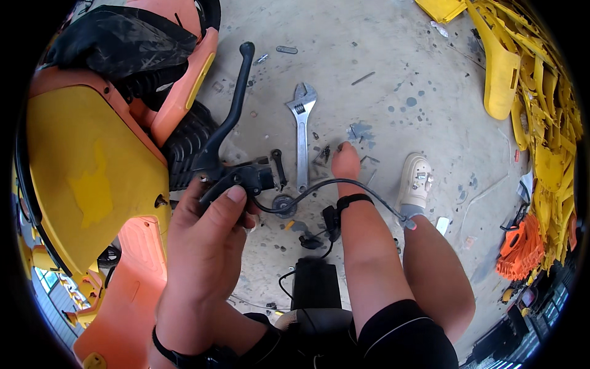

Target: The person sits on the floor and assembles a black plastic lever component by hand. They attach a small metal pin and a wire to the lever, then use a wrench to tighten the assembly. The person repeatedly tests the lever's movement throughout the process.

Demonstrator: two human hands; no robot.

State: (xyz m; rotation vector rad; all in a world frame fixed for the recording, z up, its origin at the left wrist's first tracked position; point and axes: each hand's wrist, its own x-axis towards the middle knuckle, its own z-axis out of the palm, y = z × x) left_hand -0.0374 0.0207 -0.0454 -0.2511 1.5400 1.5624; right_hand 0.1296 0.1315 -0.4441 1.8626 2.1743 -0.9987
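My left hand (212,224) is closed around a black brake lever assembly (230,175), its thumb pressed on the clamp body. The curved lever points up and away from me. A black cable (332,181) runs from the assembly in an arc to the right, passing over my right forearm. My right hand (346,161) reaches low over the floor beside small dark metal bits (322,155). Its fingers are curled under and mostly hidden; a small dark spot shows at their tip. An adjustable wrench (302,132) lies on the floor between my hands.
A yellow and orange scooter body (92,172) fills the left side. On the floor are a small dark wrench-like tool (278,167) and a round metal part (283,206). Yellow plastic panels (547,166) are piled at right, near an orange ribbed piece (521,249). My shoe (416,179) stands right of my hand.
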